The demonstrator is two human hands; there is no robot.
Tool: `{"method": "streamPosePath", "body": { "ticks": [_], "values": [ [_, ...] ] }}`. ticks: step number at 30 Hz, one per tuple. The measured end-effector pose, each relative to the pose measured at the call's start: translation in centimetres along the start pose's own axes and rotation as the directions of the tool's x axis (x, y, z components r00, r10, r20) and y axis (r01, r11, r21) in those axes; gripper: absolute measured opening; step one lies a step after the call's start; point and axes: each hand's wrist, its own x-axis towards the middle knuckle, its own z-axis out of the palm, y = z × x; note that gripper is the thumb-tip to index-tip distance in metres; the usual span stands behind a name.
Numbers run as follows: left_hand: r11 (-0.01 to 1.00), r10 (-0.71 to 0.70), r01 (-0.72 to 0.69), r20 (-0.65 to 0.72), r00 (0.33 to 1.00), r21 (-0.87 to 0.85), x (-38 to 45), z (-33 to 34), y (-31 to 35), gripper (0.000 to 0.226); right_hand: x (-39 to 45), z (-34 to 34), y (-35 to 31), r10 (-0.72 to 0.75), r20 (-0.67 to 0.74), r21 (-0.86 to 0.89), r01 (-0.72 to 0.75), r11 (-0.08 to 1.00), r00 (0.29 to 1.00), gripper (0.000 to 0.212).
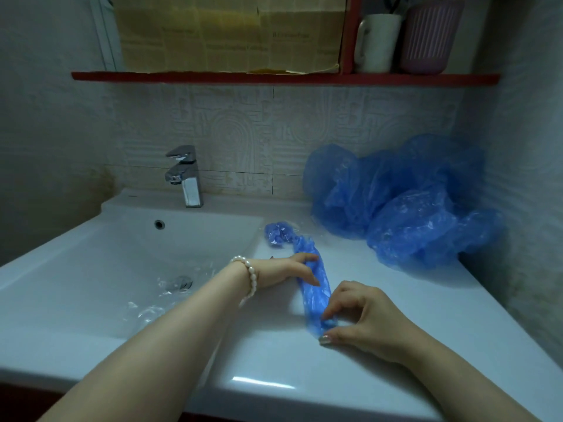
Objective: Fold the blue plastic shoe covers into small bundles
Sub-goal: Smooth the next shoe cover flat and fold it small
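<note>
On the white counter (396, 315) beside the basin, the right hand (362, 319) sits nearest, at about five o'clock in the view, its thumb and forefinger pinched on the near end of a flattened blue shoe cover (315, 284). That cover lies as a narrow strip running from six toward twelve o'clock. At nine o'clock from the strip's middle, the left hand (283, 271), a pearl bracelet (250, 278) on its wrist, rests with fingers spread and pressed flat on the plastic. Just past the strip's far end, touching or nearly so, lies a small folded bundle (277, 233). Farther off at two o'clock, a loose pile of shoe covers (402, 202) rests against the wall. At eleven o'clock stands the chrome faucet (185, 176) above the sink (91, 254).
</note>
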Motion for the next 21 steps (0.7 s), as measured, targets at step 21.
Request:
{"method": "streamPosePath", "body": {
  "ticks": [21],
  "values": [
    [0.914, -0.001, -0.004, 0.011, 1.000, 0.405, -1.5, 0.7, 0.8, 0.013, 1.2, 0.5, -0.6, 0.232, -0.022, 0.251, -0.220, 0.943, 0.972, 0.016]
  ]
}}
